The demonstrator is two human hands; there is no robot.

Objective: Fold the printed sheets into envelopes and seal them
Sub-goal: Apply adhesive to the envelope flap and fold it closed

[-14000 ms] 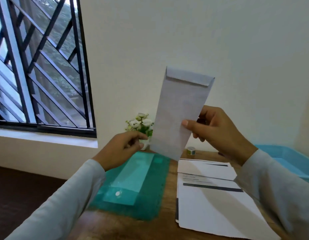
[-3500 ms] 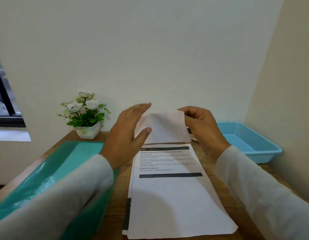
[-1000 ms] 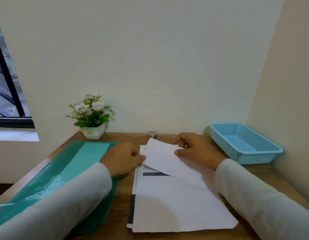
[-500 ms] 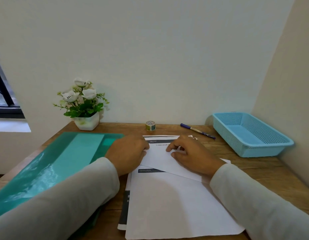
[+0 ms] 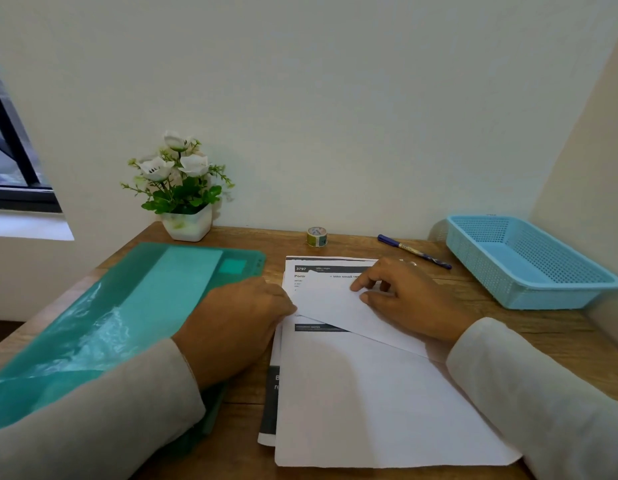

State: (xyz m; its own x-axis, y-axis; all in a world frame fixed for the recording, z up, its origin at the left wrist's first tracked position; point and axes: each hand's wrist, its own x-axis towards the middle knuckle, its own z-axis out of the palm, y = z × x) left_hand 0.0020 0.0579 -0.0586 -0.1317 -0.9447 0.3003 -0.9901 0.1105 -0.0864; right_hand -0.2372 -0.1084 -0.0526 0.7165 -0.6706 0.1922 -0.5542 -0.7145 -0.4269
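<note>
- A wooden desk (image 5: 370, 244) sits pushed into a pale corner of the room, with a window frame (image 5: 13, 161) cut off at the left edge of view.
- On the stack of printed sheets (image 5: 370, 403) in the middle of the desk lies a white envelope (image 5: 335, 306), skewed, covering most of the top sheet's print.
- The right hand (image 5: 404, 303) is down on the envelope's right part, fingers curled, fingertips (image 5: 356, 286) pressing near its far edge; palm flat enough that nothing is gripped.
- The left hand (image 5: 241, 320) rests at the envelope's left edge, knuckles up, fingers tucked under; whether they pinch the envelope or just touch it, I cannot tell.
- The envelope's near right corner disappears under the right wrist and sleeve.
- Only fragments of text on the top sheet are readable; a lower sheet peeks out at the stack's left edge, its dark band cut off.
- Left of the stack, a teal plastic folder (image 5: 127, 313), partly under the left sleeve.
- Along the desk's far edge: a flower pot (image 5: 186, 223) toward the left corner, a small tape roll (image 5: 316, 236) mid-edge, a blue pen (image 5: 413, 251) beside the right hand.
- A blue mesh basket (image 5: 529, 265) fills the far right corner.
</note>
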